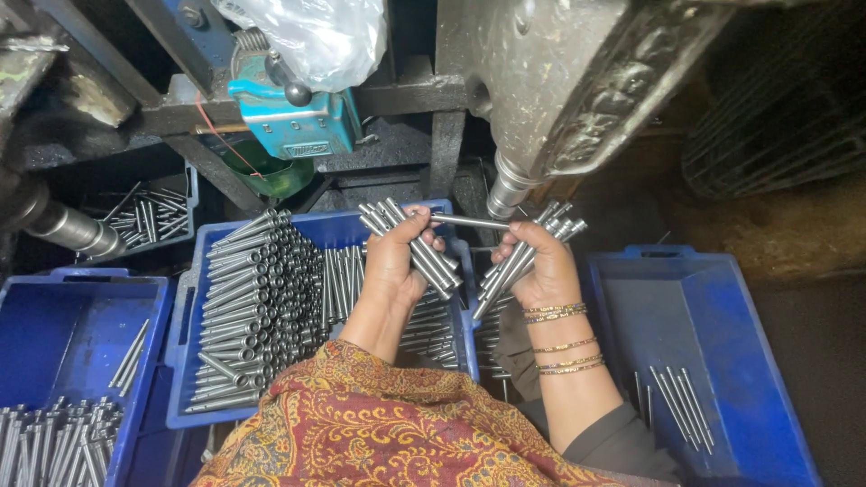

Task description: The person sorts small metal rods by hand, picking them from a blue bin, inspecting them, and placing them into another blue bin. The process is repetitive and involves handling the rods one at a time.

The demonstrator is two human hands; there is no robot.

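Note:
My left hand (394,261) grips a bundle of several short grey metal tubes (424,252) over the middle blue crate (193,298). My right hand (541,266), with thin bangles on the wrist, holds a second bundle of the same tubes (514,261). A single tube (469,221) lies level between the fingertips of both hands, right below the grey machine spindle (507,191). The middle crate under my hands is packed with many stacked tubes (262,307).
A blue crate (722,361) at right holds a few loose tubes. Another blue crate (81,325) at left has tubes at its near end. A smaller bin of tubes (149,216) sits behind it. A teal machine part (293,122) and plastic bag (316,36) hang above.

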